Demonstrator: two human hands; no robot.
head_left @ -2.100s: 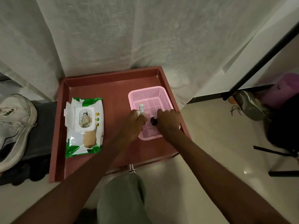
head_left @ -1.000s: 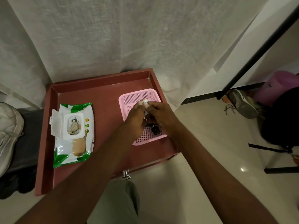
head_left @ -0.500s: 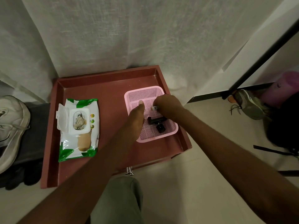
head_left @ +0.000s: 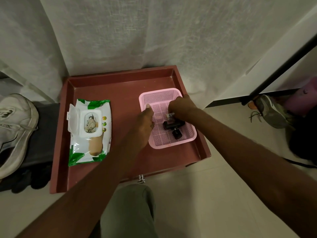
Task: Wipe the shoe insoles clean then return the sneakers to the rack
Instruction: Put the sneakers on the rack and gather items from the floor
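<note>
**Fingers busy in the basket, wipes and sneaker untouched**

Fingers of your right hand (head_left: 181,107) are curled over a small pale item (head_left: 170,115) inside the pink basket (head_left: 188,137); they seem to pinch it, though the knuckles hide the contact. Your left hand (head_left: 145,122) rests at the basket's left wall, thumb straight along the rim, its other fingers tucked out of sight, so I cannot tell whether they grip anything. A black gadget (head_left: 173,125) lies on the mesh just below the right hand.

Judging by this, you are only preparing; no insole is in sight. The wet wipes pack (head_left: 89,131) lies in the red tray (head_left: 120,86) with its lid flipped open, well left of the basket. The white sneaker (head_left: 15,127) sits beyond the tray's left edge. Next, let go of the basket items, draw a wipe, then reach for that sneaker.
</note>
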